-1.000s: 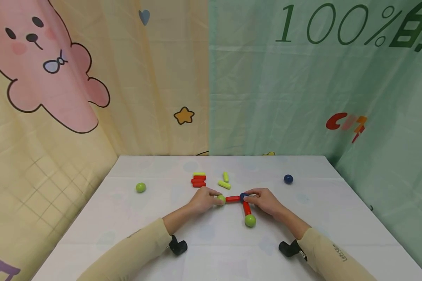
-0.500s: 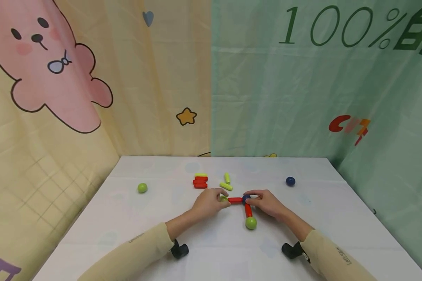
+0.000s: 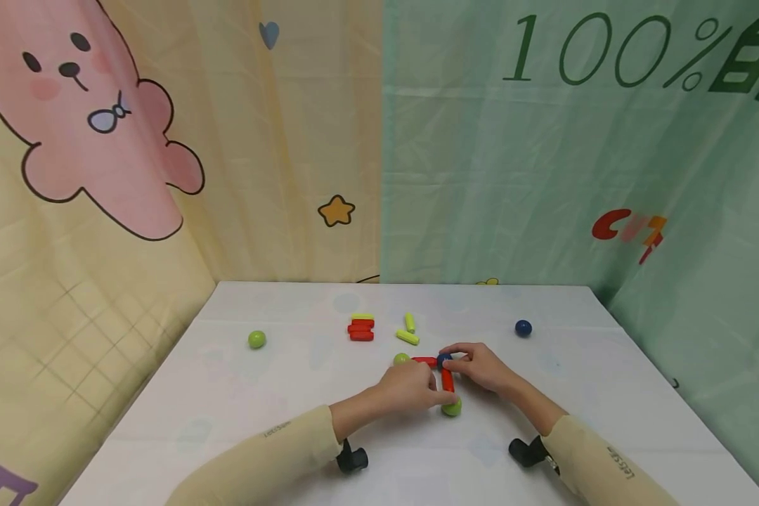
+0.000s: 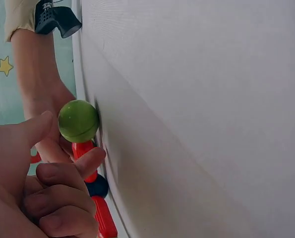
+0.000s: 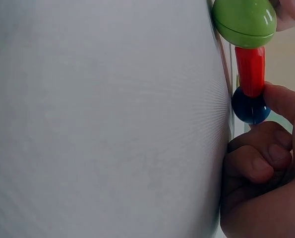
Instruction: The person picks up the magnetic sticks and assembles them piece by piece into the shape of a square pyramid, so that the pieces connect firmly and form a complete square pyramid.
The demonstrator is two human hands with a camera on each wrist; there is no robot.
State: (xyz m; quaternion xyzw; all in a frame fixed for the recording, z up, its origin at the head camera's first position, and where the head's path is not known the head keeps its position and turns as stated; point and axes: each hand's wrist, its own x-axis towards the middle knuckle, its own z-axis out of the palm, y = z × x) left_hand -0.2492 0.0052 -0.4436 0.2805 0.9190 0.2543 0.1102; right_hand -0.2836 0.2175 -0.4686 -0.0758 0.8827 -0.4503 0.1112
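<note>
My right hand (image 3: 483, 367) pinches a dark blue ball (image 5: 250, 106) between thumb and index finger. From this ball a red rod (image 5: 250, 70) runs toward me to a green ball (image 4: 78, 121). A second red rod (image 3: 424, 362) extends left to another green ball (image 3: 401, 358), so the joined pieces form a corner on the table. My left hand (image 3: 407, 388) is at the near green ball, thumb and index finger spread on either side of it, the other fingers curled. In the left wrist view a small gap shows between thumb and ball.
Behind the joined pieces lie several stacked red rods (image 3: 361, 330) with a yellow-green rod (image 3: 362, 316), and two loose yellow-green rods (image 3: 407, 337). A lone green ball (image 3: 256, 339) sits left, a blue ball (image 3: 523, 328) right. Printed curtains (image 3: 291, 140) border the white table (image 3: 278, 302).
My left hand has left the far-left green ball of the joined pieces and moved right and nearer, to the near green ball. My right hand stays at the blue ball.
</note>
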